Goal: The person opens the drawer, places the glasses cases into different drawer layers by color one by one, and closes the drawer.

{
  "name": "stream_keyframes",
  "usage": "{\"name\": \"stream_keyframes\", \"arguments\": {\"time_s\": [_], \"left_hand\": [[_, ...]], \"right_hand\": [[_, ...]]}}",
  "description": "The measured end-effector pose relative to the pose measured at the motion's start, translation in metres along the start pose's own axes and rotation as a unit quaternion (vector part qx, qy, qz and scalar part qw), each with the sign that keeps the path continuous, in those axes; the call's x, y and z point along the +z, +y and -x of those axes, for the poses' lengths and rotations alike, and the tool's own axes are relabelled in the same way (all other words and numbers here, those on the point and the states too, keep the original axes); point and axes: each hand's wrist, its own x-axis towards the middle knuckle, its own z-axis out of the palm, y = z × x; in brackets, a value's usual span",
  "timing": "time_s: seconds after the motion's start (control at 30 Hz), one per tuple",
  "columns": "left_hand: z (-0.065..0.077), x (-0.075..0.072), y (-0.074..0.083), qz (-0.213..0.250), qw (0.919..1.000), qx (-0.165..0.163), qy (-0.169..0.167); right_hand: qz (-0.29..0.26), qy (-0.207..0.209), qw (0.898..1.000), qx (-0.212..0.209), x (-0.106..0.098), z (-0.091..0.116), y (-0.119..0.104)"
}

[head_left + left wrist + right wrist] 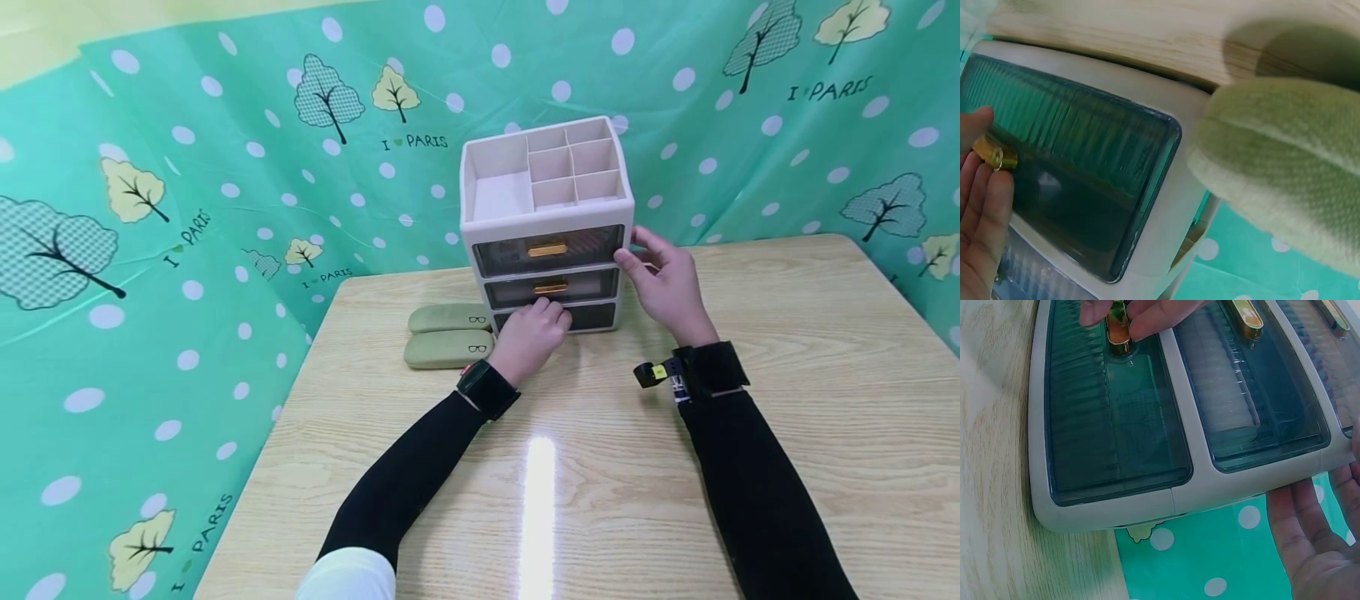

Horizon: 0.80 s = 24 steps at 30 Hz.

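A white desktop drawer organizer (551, 214) stands on the table, with three dark see-through drawers and a divided open top. My left hand (528, 340) is at the bottom drawer (1113, 425). Its thumb and fingers pinch that drawer's gold handle (997, 153), as both wrist views show. The bottom drawer looks closed. My right hand (671, 287) holds the organizer's right side by the top drawer (585, 250), thumb at the front edge and fingers along the side wall. In the right wrist view a pale, ribbed-looking thing (1225, 406) shows inside the middle drawer.
Two green glasses cases, a rear one (442, 317) and a front one (442, 349), lie left of the organizer, close to its lower corner. A green dotted cloth (420, 200) hangs behind the wooden table (622, 500). Light reflects off the tabletop in front.
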Motion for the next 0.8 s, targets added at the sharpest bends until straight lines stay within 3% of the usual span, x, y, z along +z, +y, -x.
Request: {"name": "stream_keyframes", "arguments": {"time_s": [0.8], "left_hand": [[0.0034,-0.0009,0.0047,-0.012,0.9997,0.005,0.020]], "right_hand": [[-0.002,0.003,1.000,0.002,-0.0008,0.0002,0.0049]]}}
